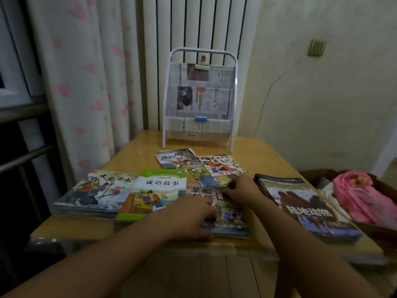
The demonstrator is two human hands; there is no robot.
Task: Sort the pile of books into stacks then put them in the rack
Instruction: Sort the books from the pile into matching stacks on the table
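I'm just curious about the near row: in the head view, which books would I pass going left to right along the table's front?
Dark illustrated stack → green-bordered book → the stack under both hands → animal book stack.
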